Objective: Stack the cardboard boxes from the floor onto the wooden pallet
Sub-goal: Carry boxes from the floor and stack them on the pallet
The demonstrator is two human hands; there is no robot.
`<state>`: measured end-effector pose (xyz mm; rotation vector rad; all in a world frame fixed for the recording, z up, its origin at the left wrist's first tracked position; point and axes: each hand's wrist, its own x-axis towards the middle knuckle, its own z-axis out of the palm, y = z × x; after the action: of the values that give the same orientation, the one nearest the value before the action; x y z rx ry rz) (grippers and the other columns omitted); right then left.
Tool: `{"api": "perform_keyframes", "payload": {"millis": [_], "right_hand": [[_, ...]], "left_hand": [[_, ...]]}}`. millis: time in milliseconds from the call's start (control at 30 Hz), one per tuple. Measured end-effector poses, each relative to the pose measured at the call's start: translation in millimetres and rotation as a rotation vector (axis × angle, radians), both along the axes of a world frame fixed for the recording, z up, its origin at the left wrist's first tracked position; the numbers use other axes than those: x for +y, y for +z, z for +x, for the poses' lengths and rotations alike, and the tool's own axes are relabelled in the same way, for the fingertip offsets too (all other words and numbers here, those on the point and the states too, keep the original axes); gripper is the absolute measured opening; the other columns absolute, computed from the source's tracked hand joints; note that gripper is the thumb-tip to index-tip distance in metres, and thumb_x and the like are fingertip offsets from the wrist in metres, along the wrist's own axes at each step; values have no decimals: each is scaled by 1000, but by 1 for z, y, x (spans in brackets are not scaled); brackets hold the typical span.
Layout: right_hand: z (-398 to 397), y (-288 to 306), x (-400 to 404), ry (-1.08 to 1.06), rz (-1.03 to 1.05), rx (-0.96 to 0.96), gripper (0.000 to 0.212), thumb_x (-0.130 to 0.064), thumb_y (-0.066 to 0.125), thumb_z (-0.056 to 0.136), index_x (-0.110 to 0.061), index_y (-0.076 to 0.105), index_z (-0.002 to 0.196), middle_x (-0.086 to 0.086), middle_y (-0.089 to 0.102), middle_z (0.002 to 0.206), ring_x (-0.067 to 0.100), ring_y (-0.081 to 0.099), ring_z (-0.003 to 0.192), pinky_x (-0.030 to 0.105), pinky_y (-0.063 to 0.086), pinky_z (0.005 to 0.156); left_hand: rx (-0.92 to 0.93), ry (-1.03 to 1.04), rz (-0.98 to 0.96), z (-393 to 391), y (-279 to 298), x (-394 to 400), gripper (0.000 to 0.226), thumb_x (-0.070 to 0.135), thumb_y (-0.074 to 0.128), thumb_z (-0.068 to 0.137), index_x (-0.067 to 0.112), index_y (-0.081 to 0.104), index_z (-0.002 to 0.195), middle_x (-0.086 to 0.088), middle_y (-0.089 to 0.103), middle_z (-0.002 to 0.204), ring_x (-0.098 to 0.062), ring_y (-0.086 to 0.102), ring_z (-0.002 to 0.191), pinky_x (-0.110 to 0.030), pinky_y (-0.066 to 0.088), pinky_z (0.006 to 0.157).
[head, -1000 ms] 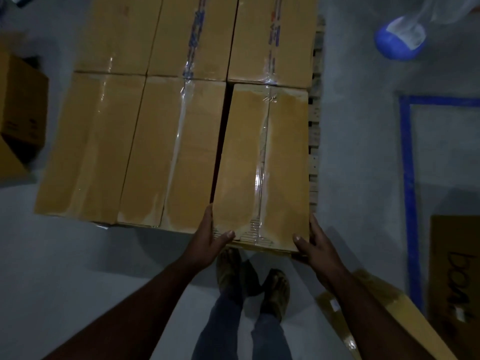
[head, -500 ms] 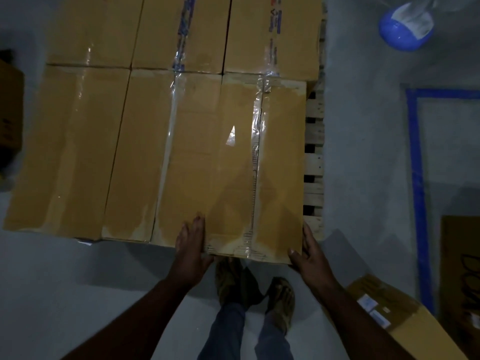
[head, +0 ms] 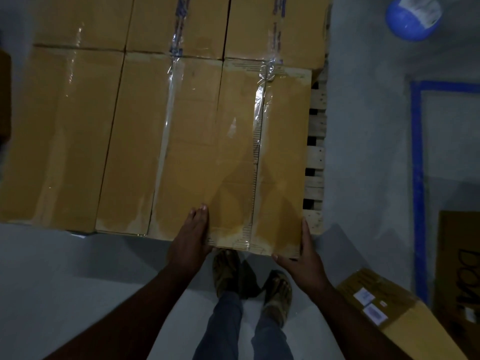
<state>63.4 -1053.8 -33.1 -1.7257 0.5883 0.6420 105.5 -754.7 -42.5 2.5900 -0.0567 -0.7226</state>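
The box in hand lies flat on the top layer over the pallet, at that layer's near right corner. Its left side sits flush against the neighbouring box, and its far end meets the back row; no gap shows along either seam. That fit looks like the reason for the hold: the box seems to be getting squared into its slot, not carried.

The left hand lies flat, fingers together, along the near left edge of the box, beside the seam with the neighbour. It presses rather than grips, probably to push the box in and keep it level with the row. The right hand cups the near right corner, fingers along the right side and thumb under the near edge. There it can steer the box sideways and stop it sliding out over the pallet slats, which show bare just right of the box.

Judging by this, placing is nearly done; what is left is to let go.

Another box lies on the floor, near and right of the pallet, beside the right forearm, and looks like the next to lift. The person's feet stand just short of the stacked edge.
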Motion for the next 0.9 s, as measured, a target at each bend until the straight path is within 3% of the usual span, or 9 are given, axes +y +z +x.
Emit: {"api": "perform_keyframes", "payload": {"millis": [67, 167, 333, 500, 567, 667, 800, 900], "right_hand": [[-6, -2, -1, -17, -22, 4, 114, -24, 88, 80, -66, 5, 146, -39, 42, 136, 0, 55, 126, 8, 45, 93], [-11, -5, -1, -36, -52, 6, 114, -28, 89, 79, -71, 6, 145, -29, 48, 141, 10, 55, 132, 27, 48, 103], [-9, -4, 3, -26, -70, 18, 111, -22, 86, 83, -57, 6, 152, -22, 46, 144, 9, 54, 132, 23, 45, 102], [1, -8, -4, 28, -77, 21, 116, -24, 86, 83, -43, 3, 162, -17, 40, 151, 7, 50, 132, 21, 42, 100], [3, -7, -3, 45, -63, 16, 121, -28, 88, 80, -41, 1, 163, -18, 38, 152, 5, 48, 132, 22, 42, 101], [28, -7, -1, -53, 22, 52, 127, -35, 90, 73, -41, 0, 163, -17, 34, 153, 9, 44, 134, 36, 43, 111], [49, -10, -3, -102, 51, 110, 112, -18, 85, 83, -45, 9, 162, -11, 43, 147, 19, 49, 129, 54, 49, 108], [40, -13, -5, -94, 45, 89, 112, -13, 83, 84, -47, 10, 161, -8, 44, 153, 21, 50, 133, 54, 49, 108]], "left_hand": [[-13, 6, -2, -2, 0, -2, 117, 19, 91, 71, 11, 17, 161, -7, 24, 167, -31, 19, 154, -53, 41, 114], [-52, -22, -7, -5, -3, -2, 116, 19, 90, 71, 8, 18, 161, -9, 24, 166, -32, 20, 154, -59, 38, 114], [-43, -15, -12, -3, -7, 0, 112, 16, 88, 74, 11, 18, 161, -6, 21, 167, -27, 19, 154, -59, 40, 113], [-45, 0, 1, -2, -9, -7, 107, 13, 83, 79, 15, 14, 161, -2, -2, 170, -22, 5, 156, -53, 25, 122], [-47, -27, -5, -1, -10, -3, 108, 16, 86, 77, 13, 18, 161, -2, 5, 170, -25, 11, 156, -55, 33, 119], [-44, -55, 10, 1, -9, 0, 104, 20, 85, 78, 12, 21, 160, 1, 9, 167, -26, 14, 156, -56, 37, 116], [-79, -72, -19, -1, -11, 2, 102, 20, 86, 78, 10, 25, 159, -3, 14, 167, -29, 17, 155, -57, 38, 115], [-103, -85, -23, -3, -13, 7, 102, 20, 90, 73, 7, 32, 157, -6, 20, 166, -29, 22, 153, -56, 43, 112]]}}
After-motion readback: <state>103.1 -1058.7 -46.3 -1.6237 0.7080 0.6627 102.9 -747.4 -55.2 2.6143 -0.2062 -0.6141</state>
